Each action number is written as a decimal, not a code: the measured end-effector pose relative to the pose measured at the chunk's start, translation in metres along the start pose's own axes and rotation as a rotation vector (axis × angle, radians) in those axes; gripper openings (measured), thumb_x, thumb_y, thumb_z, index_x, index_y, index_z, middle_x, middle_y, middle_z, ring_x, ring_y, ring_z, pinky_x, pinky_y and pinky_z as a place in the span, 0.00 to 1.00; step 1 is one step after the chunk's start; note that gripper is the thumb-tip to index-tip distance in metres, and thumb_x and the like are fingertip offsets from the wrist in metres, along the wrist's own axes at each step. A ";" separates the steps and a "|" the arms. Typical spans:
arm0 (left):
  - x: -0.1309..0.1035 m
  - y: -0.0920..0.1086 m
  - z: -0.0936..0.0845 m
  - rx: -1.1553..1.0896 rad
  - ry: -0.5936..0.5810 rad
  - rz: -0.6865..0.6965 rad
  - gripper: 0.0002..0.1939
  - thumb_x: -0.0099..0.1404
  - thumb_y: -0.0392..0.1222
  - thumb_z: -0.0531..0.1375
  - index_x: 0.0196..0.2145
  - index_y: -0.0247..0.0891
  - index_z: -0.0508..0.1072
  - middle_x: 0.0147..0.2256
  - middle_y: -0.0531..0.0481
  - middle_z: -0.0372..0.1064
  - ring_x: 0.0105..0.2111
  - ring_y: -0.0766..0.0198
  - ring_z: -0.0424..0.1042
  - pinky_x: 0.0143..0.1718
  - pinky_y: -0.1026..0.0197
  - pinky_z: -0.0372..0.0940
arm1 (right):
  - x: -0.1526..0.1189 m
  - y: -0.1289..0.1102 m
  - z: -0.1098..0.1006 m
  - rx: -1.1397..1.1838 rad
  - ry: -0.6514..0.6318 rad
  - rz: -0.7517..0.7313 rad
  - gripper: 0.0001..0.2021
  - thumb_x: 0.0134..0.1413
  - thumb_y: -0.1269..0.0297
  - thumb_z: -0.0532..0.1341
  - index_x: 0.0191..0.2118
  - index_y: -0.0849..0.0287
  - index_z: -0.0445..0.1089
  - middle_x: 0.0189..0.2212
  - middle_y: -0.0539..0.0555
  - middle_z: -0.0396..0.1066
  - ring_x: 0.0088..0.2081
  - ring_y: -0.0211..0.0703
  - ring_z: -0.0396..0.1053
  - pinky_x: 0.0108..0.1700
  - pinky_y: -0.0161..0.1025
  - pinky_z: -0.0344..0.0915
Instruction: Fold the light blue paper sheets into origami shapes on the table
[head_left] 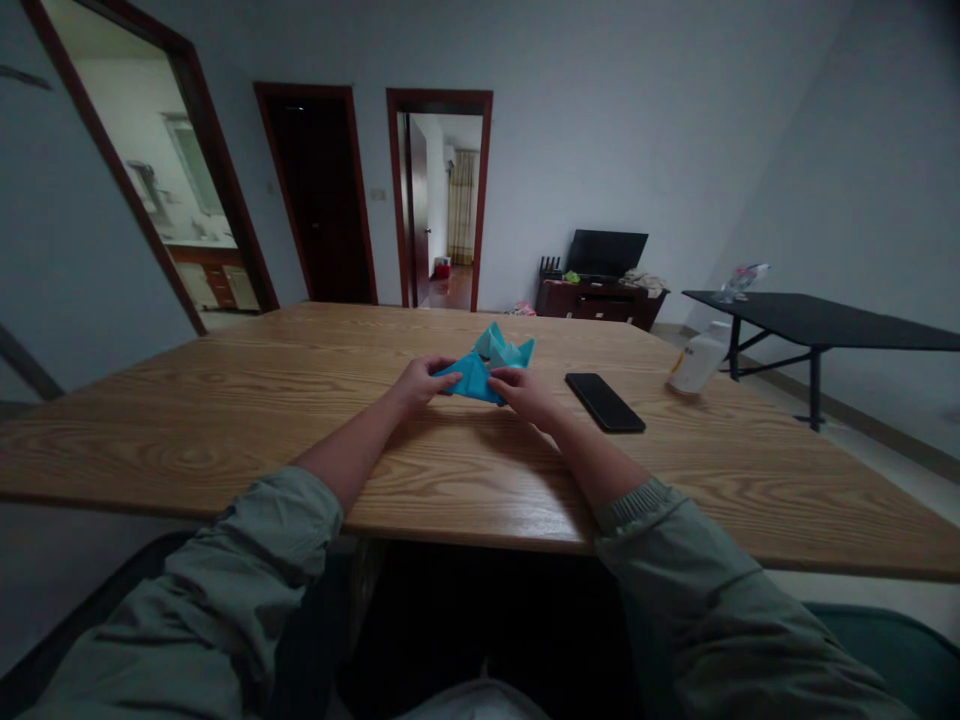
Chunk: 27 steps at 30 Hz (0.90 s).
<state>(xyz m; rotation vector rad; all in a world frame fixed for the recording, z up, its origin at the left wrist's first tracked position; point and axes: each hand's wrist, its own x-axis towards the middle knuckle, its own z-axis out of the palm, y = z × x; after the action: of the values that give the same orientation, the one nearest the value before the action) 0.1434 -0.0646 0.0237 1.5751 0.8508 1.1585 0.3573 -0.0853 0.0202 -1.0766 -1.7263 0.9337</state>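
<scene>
Between both hands is a folded sheet of blue origami paper (472, 378), roughly triangular, held just over the wooden table. My left hand (421, 384) pinches its left corner, thumb on the near face and fingers behind. At its right end, my right hand (525, 392) grips the paper between thumb and fingers. Just beyond the held piece stands another blue folded-paper shape (504, 348) with pointed peaks, its lower part hidden behind the held paper. The fingertips behind the paper are partly hidden.
A black phone (604, 402) lies to the right of my right hand. Farther right, a white bottle (699, 358) stands on the wooden table (225, 420). Beyond it is a black table (832, 318). A television (609, 254) sits on a dark cabinet by the far wall.
</scene>
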 end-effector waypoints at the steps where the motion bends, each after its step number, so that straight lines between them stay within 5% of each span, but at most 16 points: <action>1: 0.000 -0.001 0.000 0.004 -0.027 -0.016 0.34 0.43 0.53 0.70 0.45 0.32 0.72 0.37 0.45 0.72 0.33 0.61 0.72 0.31 0.60 0.69 | 0.000 0.001 0.001 -0.048 0.017 -0.037 0.13 0.50 0.59 0.61 0.38 0.63 0.73 0.30 0.53 0.71 0.28 0.37 0.65 0.29 0.33 0.61; 7: -0.002 -0.004 0.001 0.098 -0.178 -0.128 0.29 0.46 0.53 0.69 0.41 0.32 0.72 0.34 0.44 0.73 0.28 0.62 0.73 0.26 0.63 0.67 | -0.001 0.000 0.003 -0.220 0.038 -0.152 0.12 0.47 0.58 0.60 0.31 0.64 0.71 0.22 0.48 0.65 0.24 0.34 0.58 0.26 0.32 0.54; 14: -0.003 0.002 0.004 0.120 -0.197 -0.111 0.26 0.45 0.52 0.70 0.37 0.31 0.74 0.31 0.45 0.74 0.26 0.63 0.73 0.25 0.64 0.66 | -0.009 -0.013 0.003 -0.093 -0.120 -0.047 0.20 0.45 0.49 0.62 0.33 0.66 0.72 0.24 0.49 0.66 0.24 0.34 0.57 0.26 0.32 0.53; 22: -0.003 0.007 -0.002 -0.017 -0.131 -0.205 0.28 0.41 0.54 0.71 0.34 0.29 0.73 0.27 0.45 0.74 0.26 0.62 0.74 0.28 0.63 0.69 | -0.006 -0.009 -0.003 0.078 -0.065 -0.010 0.20 0.45 0.48 0.64 0.32 0.63 0.71 0.25 0.50 0.69 0.25 0.35 0.62 0.27 0.32 0.58; 27: 0.001 0.004 -0.007 -0.092 -0.076 -0.188 0.29 0.42 0.54 0.71 0.36 0.31 0.73 0.33 0.42 0.75 0.27 0.62 0.75 0.28 0.63 0.70 | -0.004 -0.007 -0.007 0.144 -0.038 0.010 0.20 0.47 0.48 0.64 0.36 0.63 0.71 0.27 0.54 0.72 0.27 0.38 0.68 0.27 0.33 0.63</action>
<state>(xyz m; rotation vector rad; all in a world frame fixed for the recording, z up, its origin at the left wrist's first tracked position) 0.1372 -0.0631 0.0280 1.4231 0.8633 0.9842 0.3626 -0.0905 0.0281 -0.9803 -1.6579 1.0740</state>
